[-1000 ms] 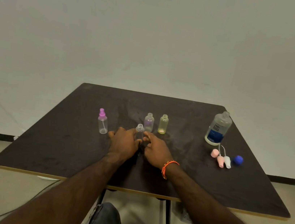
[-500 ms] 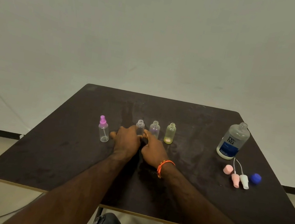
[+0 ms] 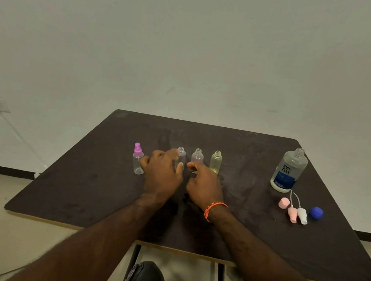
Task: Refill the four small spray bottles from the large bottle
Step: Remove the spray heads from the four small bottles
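Note:
Four small bottles stand in a row on the dark table [image 3: 91, 189]. The leftmost [image 3: 138, 160] wears a purple spray cap. The clear one [image 3: 181, 154], the purple-tinted one [image 3: 197, 156] and the yellow-tinted one [image 3: 215, 161] are uncapped. My left hand [image 3: 163, 173] has its thumb and forefinger around the clear bottle, hiding its lower part. My right hand [image 3: 204, 183] rests just right of it, fingers loosely curled in front of the purple-tinted bottle, holding nothing. The large bottle [image 3: 289, 170], blue-labelled and uncapped, stands far right.
Near the large bottle lie a pink cap [image 3: 284, 203], a pink sprayer [image 3: 292, 215], a white sprayer [image 3: 302, 215] and a blue cap [image 3: 316, 212]. My knee [image 3: 145, 280] shows below the table's front edge. A wall stands behind the table.
Both hands pushed the clear bottle away from me into line with the other small bottles. My right hand has come off it; the left stays on it.

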Tool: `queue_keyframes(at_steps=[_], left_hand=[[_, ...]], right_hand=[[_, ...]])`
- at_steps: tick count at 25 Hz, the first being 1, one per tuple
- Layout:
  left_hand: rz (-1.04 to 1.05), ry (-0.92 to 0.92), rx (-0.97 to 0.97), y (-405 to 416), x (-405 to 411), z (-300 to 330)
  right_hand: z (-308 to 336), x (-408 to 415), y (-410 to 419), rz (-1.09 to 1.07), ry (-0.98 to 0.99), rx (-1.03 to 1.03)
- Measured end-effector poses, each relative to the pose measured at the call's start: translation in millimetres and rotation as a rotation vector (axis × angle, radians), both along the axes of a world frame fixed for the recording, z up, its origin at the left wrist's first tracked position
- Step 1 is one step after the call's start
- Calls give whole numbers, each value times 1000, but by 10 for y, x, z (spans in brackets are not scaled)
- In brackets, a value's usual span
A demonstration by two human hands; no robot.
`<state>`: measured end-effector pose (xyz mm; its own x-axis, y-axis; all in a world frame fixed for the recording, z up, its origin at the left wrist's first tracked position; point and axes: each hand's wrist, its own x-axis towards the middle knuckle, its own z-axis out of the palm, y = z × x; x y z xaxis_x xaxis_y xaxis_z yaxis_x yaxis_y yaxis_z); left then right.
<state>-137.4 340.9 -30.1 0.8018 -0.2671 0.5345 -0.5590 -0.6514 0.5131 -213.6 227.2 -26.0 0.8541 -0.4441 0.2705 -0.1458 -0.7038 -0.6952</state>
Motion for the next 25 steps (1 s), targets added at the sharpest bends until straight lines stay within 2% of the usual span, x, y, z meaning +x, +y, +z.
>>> queue_keyframes(at_steps=[3, 9, 14, 19, 25], left_hand=[[41, -166, -81, 302, -7, 16], [182, -36, -78, 877, 346, -119], [124, 299, 54, 1042, 777, -249], [-24, 274, -1, 1070, 858, -318], [-149, 250, 41, 896, 597, -300]], right_hand=[[24, -19, 103, 33, 65, -47], [-33, 210, 376, 159, 172, -60], [-78, 585, 584, 227, 229, -27], [-50, 821, 777, 259, 236, -18], [-52, 428, 629, 204, 123, 32]])
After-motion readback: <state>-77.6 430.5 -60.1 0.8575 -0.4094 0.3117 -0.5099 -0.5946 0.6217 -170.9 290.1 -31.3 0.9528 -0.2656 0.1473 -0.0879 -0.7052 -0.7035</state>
